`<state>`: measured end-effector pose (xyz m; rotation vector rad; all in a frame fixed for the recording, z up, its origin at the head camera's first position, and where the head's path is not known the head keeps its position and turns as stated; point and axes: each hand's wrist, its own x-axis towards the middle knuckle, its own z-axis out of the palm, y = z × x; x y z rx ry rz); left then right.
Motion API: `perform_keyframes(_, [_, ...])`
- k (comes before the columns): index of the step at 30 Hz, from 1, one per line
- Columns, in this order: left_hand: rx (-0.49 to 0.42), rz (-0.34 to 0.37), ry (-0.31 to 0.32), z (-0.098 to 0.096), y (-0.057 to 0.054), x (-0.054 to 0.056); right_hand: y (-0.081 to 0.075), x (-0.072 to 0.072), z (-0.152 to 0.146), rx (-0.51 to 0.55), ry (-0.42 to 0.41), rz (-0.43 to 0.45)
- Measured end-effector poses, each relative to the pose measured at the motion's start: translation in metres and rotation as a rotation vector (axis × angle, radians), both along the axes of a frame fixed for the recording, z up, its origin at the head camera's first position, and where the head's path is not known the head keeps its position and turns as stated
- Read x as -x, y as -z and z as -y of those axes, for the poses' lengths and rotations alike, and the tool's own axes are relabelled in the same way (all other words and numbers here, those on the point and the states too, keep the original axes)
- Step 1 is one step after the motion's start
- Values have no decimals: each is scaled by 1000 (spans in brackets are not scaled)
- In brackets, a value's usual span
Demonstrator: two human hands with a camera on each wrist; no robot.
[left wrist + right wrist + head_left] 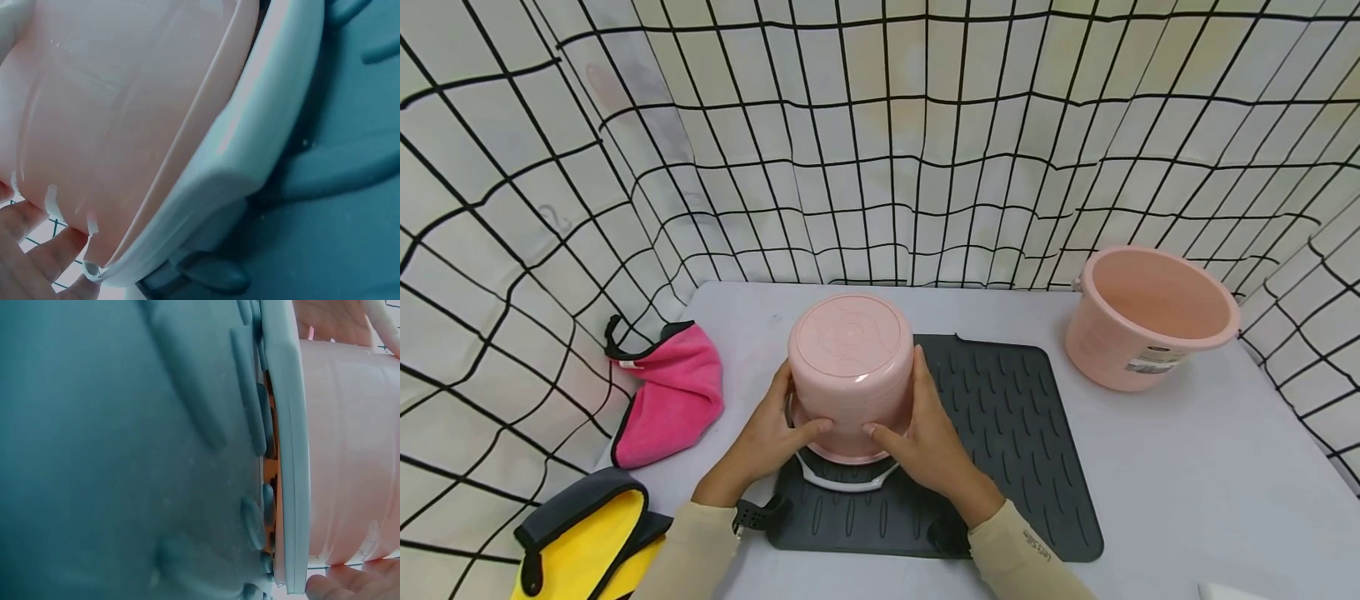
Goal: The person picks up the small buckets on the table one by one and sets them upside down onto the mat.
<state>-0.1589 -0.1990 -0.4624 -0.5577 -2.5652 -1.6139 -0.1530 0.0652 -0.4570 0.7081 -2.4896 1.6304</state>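
A pink bucket [852,383] stands upside down in the middle of the head view, its round base facing up. My left hand [763,433] grips its left side, thumb across the front. On the right side my right hand [934,437] holds it the same way. The bucket's white handle [842,485] lies along the front of the rim, close to the dark ribbed mat [1015,442]. Both wrist views show the pink wall [119,119] and the pale handle [292,450] near the mat. Whether the rim touches the mat I cannot tell.
Another pink bucket [1120,350], upright with a label, stands at the back right. At the left lie a pink cloth item [673,400] with black trim and a yellow and black one [583,542]. Black netting [887,158] surrounds the white table [1210,467].
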Motion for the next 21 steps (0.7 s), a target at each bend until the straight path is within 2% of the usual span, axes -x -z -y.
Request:
perform_keyframes(10, [51, 24, -42, 2, -1, 2, -4, -3, 4, 23, 70, 57])
perform_keyframes(21, [37, 18, -26, 4, 0, 6, -4, -2, 7, 24, 73, 63])
